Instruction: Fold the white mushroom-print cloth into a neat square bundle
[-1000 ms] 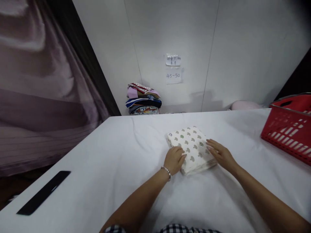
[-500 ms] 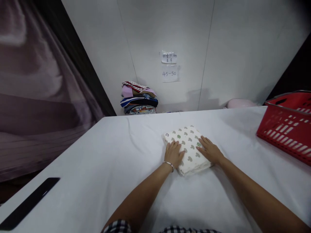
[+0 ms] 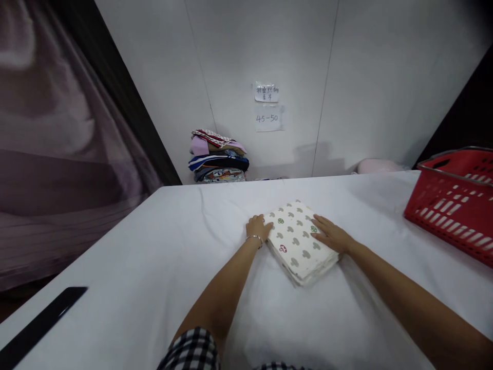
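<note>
A folded white cloth printed with grey mushrooms and a few green and red ones lies on the white-covered table, one corner toward me. At its left corner is my left hand, wearing a silver bracelet. Its thumb reaches over the cloth's edge, apart from the fingers, which are bent and partly hidden. My right hand rests flat with stretched fingers on the cloth's right side. Stacked layers show along the near edges.
On the right of the table stands a red plastic basket. A long black flat object lies at the near left. Behind the far edge are a pile of folded fabrics and a pink object. Paper notes hang on the wall.
My left hand has slid off the cloth's top toward its left corner, uncovering a red print. The cloth has shifted slightly toward me. My right hand has stayed about where it was.
</note>
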Tool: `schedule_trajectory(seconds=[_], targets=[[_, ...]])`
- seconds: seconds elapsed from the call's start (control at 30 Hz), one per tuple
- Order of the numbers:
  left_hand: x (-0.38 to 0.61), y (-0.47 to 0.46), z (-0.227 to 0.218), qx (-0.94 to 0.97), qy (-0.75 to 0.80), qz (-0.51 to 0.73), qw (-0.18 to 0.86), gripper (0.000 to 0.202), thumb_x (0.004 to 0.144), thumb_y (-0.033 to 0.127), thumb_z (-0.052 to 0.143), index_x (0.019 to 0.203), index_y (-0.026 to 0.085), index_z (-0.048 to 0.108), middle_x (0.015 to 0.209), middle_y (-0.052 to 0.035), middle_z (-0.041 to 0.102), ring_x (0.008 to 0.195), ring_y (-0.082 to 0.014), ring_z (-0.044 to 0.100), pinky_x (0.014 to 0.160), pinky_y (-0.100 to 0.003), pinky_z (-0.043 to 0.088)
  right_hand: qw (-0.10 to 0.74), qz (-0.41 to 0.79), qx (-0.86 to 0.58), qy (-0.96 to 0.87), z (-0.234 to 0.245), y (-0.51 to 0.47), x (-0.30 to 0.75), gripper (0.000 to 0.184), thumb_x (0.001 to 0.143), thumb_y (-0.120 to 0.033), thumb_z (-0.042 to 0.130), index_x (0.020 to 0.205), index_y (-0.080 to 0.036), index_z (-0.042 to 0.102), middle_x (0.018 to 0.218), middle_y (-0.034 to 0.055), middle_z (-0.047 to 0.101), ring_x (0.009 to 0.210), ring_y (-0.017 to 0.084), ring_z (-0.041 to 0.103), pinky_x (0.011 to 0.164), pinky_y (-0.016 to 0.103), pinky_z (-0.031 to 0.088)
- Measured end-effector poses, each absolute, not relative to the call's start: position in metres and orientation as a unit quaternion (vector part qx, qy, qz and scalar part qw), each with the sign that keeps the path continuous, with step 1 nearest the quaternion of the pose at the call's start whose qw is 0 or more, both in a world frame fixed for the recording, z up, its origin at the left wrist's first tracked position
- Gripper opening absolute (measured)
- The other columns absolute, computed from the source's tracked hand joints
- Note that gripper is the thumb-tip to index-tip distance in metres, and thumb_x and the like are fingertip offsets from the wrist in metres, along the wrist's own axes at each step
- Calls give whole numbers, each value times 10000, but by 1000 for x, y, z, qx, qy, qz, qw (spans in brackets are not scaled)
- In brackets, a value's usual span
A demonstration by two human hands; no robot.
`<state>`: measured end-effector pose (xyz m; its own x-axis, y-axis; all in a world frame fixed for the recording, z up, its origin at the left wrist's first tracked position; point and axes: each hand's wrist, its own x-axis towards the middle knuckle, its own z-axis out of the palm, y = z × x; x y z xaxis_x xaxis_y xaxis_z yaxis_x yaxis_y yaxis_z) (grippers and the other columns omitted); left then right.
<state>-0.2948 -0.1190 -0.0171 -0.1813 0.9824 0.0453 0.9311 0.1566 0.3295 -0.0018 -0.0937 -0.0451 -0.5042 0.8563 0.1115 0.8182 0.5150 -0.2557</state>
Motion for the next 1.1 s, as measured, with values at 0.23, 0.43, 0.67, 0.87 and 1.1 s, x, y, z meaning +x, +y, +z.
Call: schedule_trajectory(seconds=[0.23,0.43,0.67,0.87,1.1], targets=[[-301,-167,-11,647,750,129,56,490,760,593,463,1025,193,559,1027,-90,593,988,-242,518,874,-363,343,70,36,-462,-884,-18,-68,-24,532,860,-512,309,1300,-239,433,1419,77,323,1315,281,230,1020,502,257],[-289,-147,-17,667,723,172,54,516,849,499,371,1264,195,409,1296,-84,472,1189,-223,397,992,-360,258,117,14,-447,-887,-38,-100,-84,596,868,-556,233,1357,-230,332,1447,96,254,1318,269,220,1027,519,204],[-290,-141,-31,656,732,151,106,523,868,494,293,1297,208,375,1295,-77,483,1197,-221,401,992,-368,256,116,31,-448,-886,-42,-103,-85,595,872,-551,227,1354,-221,338,1453,95,236,1323,262,209,1039,506,191],[-292,-143,-32,658,728,164,101,518,864,510,298,1280,217,392,1255,-73,516,1170,-225,424,970,-372,278,88,72,-430,-896,-35,-145,-92,631,866,-571,234,1363,-194,325,1439,122,262,1328,276,189,1043,505,195],[-290,-141,-30,639,740,176,117,538,867,534,249,1261,209,417,1272,-69,506,1173,-226,424,970,-366,287,118,15,-372,-920,-47,-209,-87,686,856,-537,321,1423,-196,141,1461,99,205,1343,238,138,1074,447,173]])
